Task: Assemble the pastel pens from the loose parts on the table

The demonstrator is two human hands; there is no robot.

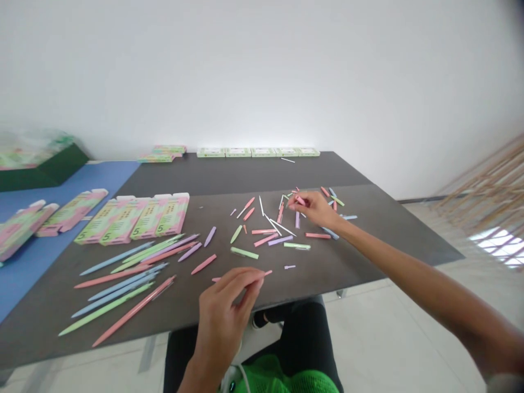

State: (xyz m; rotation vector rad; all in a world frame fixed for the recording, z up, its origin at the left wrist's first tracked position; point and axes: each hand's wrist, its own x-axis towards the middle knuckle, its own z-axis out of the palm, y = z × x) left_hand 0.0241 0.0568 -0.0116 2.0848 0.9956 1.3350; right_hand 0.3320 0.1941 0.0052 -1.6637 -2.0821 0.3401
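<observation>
My left hand is over the table's near edge, its thumb and forefinger pinched on a pink pen part whose thin end sticks out to the right. Another bit of pink shows at the hand's left side; whether it belongs to the same piece is hidden. My right hand is farther off, among loose pen parts, its fingers closed on a pink pen piece. Close to it lie white refills, a purple barrel and a red barrel. A green barrel lies beyond my left hand.
Several whole pens in pastel colours lie at the left. Behind them are flat printed boxes. More boxes line the back edge by the wall. A dark green tray stands on a blue surface at far left.
</observation>
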